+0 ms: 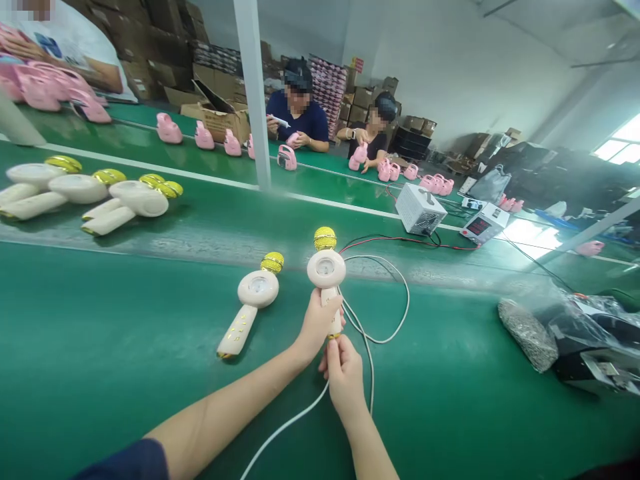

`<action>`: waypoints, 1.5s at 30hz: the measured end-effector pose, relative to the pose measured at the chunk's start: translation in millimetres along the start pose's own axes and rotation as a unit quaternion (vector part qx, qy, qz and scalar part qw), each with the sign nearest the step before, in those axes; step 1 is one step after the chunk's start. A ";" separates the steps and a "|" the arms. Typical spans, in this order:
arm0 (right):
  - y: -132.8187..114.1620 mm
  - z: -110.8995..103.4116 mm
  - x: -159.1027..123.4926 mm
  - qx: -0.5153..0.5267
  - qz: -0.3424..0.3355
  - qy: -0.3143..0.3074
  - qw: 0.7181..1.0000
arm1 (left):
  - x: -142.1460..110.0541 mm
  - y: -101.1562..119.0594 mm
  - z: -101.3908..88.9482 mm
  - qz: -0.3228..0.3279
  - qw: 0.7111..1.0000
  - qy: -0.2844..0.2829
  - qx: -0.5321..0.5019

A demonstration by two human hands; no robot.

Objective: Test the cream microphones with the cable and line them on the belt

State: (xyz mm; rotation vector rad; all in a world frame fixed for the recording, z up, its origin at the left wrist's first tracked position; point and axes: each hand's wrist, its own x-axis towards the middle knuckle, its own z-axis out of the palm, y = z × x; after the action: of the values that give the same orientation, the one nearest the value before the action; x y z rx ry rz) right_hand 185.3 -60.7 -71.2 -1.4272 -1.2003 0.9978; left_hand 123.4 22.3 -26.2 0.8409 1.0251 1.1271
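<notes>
A cream toy microphone (326,269) with a yellow mesh ball top and a round disc below it stands nearly upright in my left hand (314,328), whose fingers wrap around its handle. My right hand (346,379) is pinched at the handle's bottom end. From under it a white cable (294,419) trails down toward the front; the cable's tip is hidden by the fingers. To the left, a second cream microphone (258,289) lies tilted on the green table (150,347), gold marks on its handle.
Several more microphones (133,199) lie at the far left. Behind stand a white power supply box (421,209) and a meter (484,224) with red and black wires. Plastic-covered equipment (595,340) sits at right. Co-workers (299,110) handle pink toy cases (287,157) across the line.
</notes>
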 end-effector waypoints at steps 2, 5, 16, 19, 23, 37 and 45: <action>0.5 -0.3 0.7 -0.002 -0.002 0.003 1.000 | 0.6 -1.0 0.1 -0.002 1.000 0.001 -0.001; -0.4 -0.9 0.6 -0.001 -0.004 0.005 1.000 | 1.6 -2.8 0.6 -0.005 1.000 0.004 0.000; -1.7 0.2 0.2 -0.001 -0.014 0.018 1.000 | 0.6 -1.8 0.8 0.000 1.000 0.004 -0.006; -0.7 0.6 0.1 -0.002 -0.016 0.023 1.000 | 0.9 -1.4 1.1 0.002 1.000 0.002 -0.008; -0.9 0.8 -0.5 0.000 -0.020 0.028 0.999 | 0.1 -1.7 1.9 0.004 1.000 0.002 -0.009; -4.6 1.6 -0.6 0.007 -0.028 0.030 0.999 | -1.5 -5.2 3.0 0.009 1.000 0.000 -0.016; 3.7 -12.0 6.1 -0.065 -0.006 0.000 0.998 | 23.6 35.8 -21.0 0.076 0.997 0.023 -0.025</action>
State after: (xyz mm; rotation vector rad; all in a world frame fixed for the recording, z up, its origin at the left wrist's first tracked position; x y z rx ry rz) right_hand 198.6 -56.8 -72.7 -1.5182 -1.2915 0.9252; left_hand 95.0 54.3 -5.1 0.8676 0.9793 1.3011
